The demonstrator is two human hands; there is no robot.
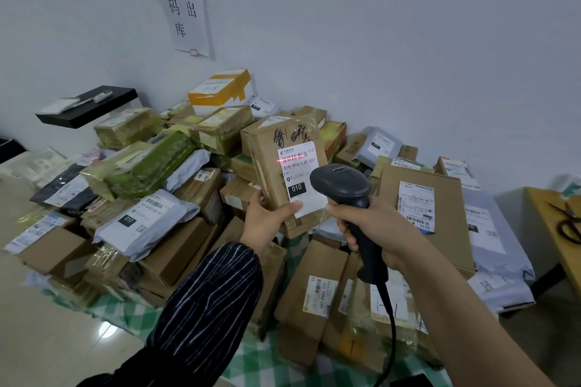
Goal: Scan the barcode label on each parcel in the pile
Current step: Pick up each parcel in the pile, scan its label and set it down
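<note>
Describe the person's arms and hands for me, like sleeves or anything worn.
The left arm wears a dark sleeve with thin white stripes, loose-fitting and gathered at the cuff just behind the left hand. The right forearm is bare, with no sleeve in view. Neither the left hand nor the right hand shows a glove, ring or watch.
</note>
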